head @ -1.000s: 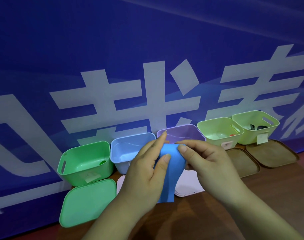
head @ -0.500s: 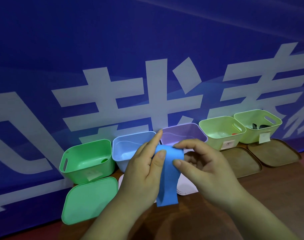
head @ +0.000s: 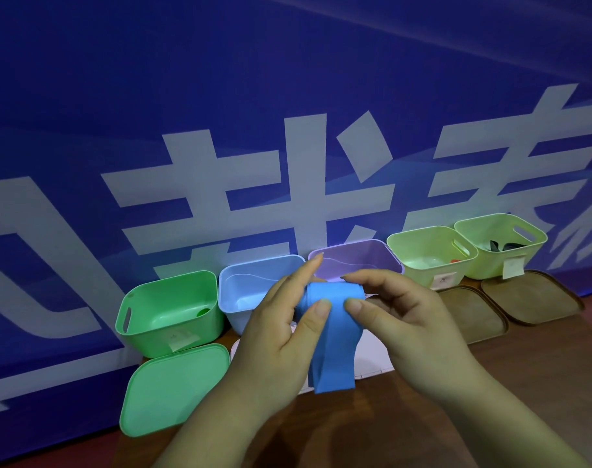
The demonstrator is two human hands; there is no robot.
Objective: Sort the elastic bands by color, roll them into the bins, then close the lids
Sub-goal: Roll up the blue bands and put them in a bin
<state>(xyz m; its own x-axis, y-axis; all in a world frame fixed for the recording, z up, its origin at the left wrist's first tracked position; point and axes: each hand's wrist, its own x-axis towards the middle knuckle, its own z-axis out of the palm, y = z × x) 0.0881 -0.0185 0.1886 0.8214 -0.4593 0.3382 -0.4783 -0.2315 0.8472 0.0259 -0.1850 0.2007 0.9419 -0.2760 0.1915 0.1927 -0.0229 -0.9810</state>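
I hold a wide blue elastic band (head: 331, 339) between both hands, its top partly rolled and its tail hanging down. My left hand (head: 277, 336) pinches its left side with the thumb on the front. My right hand (head: 405, 329) grips the right side at the rolled top. Behind stand a green bin (head: 168, 307), a light blue bin (head: 250, 285), a purple bin (head: 358, 258) and two yellow-green bins (head: 429, 255) (head: 500, 241), all without lids. The far right bin holds something dark.
A green lid (head: 173, 390) lies in front of the green bin. A white lid (head: 372, 359) shows behind the band, and two brown lids (head: 473, 312) (head: 530, 295) lie at the right. A blue banner wall with white characters rises right behind the bins. Brown tabletop is below.
The rolled top of the blue band has grown and the hanging tail has shortened. Both hands stay in front of the blue and purple bins.
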